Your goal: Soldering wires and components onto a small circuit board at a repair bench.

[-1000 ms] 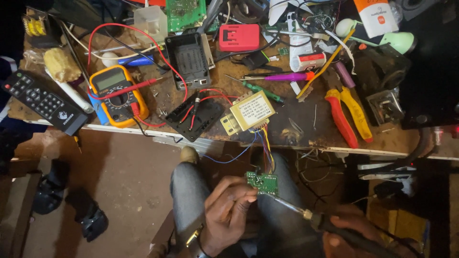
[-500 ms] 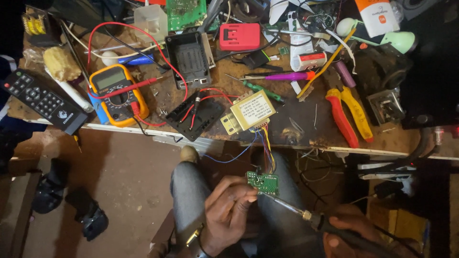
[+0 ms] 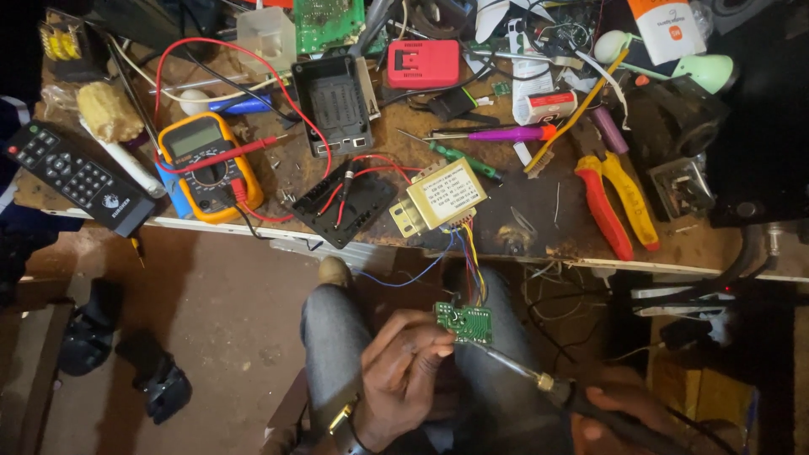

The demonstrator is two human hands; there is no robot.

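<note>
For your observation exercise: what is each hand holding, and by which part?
The left hand pinches the small green circuit board at its left edge. The right hand grips the soldering iron by its dark handle, tip at the board.

pliers (image 3: 615, 198) x1 | multimeter (image 3: 202, 164) x1 | remote (image 3: 76, 177) x1 | screwdrivers (image 3: 497, 134) x2

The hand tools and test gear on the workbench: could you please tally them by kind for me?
Pliers with red and yellow handles: 1
Screwdrivers, one purple-handled and one green-handled: 2
Yellow multimeter: 1
Black remote control: 1
Soldering iron, held in the right hand below the bench: 1
Total: 6
</note>
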